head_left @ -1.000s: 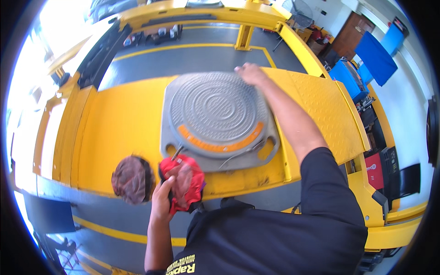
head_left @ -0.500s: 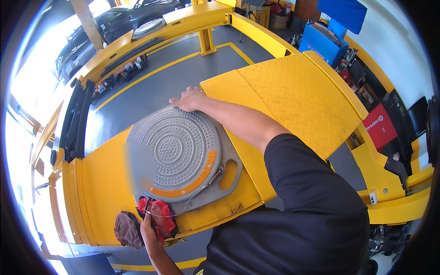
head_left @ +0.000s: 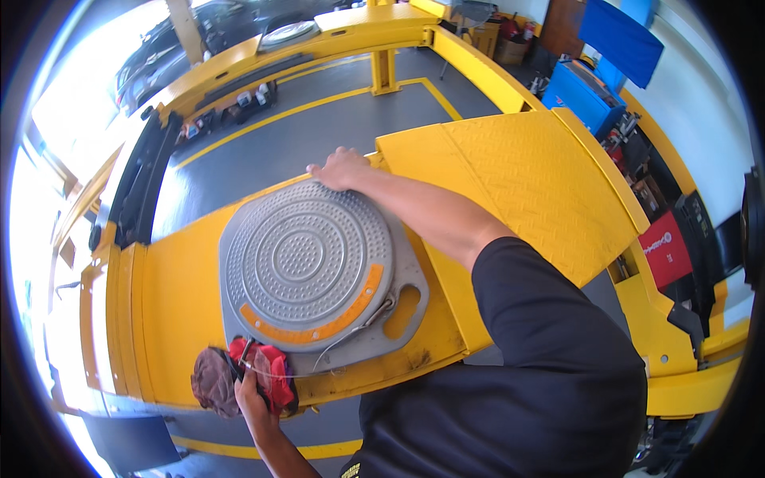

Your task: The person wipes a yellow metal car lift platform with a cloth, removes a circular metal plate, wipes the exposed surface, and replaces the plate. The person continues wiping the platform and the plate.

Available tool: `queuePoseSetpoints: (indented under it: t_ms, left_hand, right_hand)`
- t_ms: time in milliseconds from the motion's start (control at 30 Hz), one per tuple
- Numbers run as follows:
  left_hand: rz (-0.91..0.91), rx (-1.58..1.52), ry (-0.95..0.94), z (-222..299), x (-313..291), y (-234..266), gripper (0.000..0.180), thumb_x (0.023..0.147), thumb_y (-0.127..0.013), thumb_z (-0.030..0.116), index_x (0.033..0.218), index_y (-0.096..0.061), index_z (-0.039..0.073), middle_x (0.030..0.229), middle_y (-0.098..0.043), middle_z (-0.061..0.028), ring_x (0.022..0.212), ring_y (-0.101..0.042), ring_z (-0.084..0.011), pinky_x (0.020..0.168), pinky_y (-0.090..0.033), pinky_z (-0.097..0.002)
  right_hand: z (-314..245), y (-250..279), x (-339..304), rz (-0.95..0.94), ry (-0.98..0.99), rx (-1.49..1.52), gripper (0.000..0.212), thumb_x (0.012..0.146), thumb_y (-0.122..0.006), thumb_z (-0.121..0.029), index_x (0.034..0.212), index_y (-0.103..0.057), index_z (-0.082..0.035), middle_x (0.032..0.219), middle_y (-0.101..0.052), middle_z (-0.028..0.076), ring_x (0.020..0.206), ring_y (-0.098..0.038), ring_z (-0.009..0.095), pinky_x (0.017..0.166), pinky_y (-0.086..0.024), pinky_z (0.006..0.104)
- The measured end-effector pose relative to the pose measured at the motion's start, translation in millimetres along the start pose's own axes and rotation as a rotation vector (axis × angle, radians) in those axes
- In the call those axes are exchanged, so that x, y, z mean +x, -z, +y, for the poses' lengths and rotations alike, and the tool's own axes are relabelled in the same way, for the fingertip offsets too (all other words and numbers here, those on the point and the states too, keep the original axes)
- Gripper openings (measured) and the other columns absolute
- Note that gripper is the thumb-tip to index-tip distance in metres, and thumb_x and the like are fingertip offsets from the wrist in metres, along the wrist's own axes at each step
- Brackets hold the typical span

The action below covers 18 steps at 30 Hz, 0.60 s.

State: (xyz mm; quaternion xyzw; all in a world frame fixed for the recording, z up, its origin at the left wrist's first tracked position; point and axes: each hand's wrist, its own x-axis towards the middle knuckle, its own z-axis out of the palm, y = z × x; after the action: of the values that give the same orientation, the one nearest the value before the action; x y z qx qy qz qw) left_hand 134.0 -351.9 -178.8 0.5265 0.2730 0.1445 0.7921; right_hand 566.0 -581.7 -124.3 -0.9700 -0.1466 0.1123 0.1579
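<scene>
A round grey turn plate (head_left: 299, 255) with raised dots and an orange strip lies on the yellow lift runway (head_left: 179, 319). My right hand (head_left: 341, 169) rests at its far rim, thumb stretched out to the left; its fingertips are partly hidden. By the near left edge of the plate, my left hand (head_left: 251, 394) is closed on a red rag (head_left: 276, 378). A maroon cloth (head_left: 215, 382) bunches on the hand's other side. Above the thumb, at the plate's edge, stands a small metal pin (head_left: 245, 350). A thin wire (head_left: 323, 354) runs from there to the plate's near right side.
On the right, a yellow tread-plate ramp (head_left: 518, 183) adjoins the runway. A second round plate (head_left: 288, 36) sits on the far runway. Beyond the ramp are a blue cabinet (head_left: 586, 99) and a red case (head_left: 665, 251). A yellow post (head_left: 384, 72) stands on the grey floor.
The whole view has shifted a little, so the plate and runway appear farther right. The maroon cloth now lies closer to the red rag. My right hand stays at the far rim.
</scene>
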Motion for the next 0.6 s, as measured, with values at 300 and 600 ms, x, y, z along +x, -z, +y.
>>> queuePoseSetpoints:
  t_ms: [300, 600]
  left_hand:
    - [-0.090, -0.034, 0.104, -1.2, 1.6, 15.8, 0.019, 0.107, -0.054, 0.010, 0.118, -0.066, 0.001, 0.106, -0.071, -0.0031, 0.093, -0.069, -0.0132, 0.086, -0.056, -0.0309]
    - [-0.192, 0.252, 0.193, 0.4, 4.0, 34.8, 0.024, 0.105, -0.063, 0.024, 0.108, -0.068, 0.001, 0.091, -0.068, -0.0022, 0.081, -0.061, -0.0111, 0.074, -0.049, -0.0310]
  right_hand:
    - [18.3, 6.4, 19.4, -0.061, 0.062, 0.046, 0.081, 0.110, -0.030, -0.061, 0.139, -0.063, 0.006, 0.151, -0.055, 0.031, 0.144, -0.050, 0.044, 0.122, -0.038, 0.0472]
    - [34.9, -10.3, 1.9, -0.011, -0.051, -0.096, 0.092, 0.107, -0.027, -0.070, 0.144, -0.057, 0.008, 0.151, -0.054, 0.032, 0.146, -0.047, 0.045, 0.123, -0.035, 0.0470]
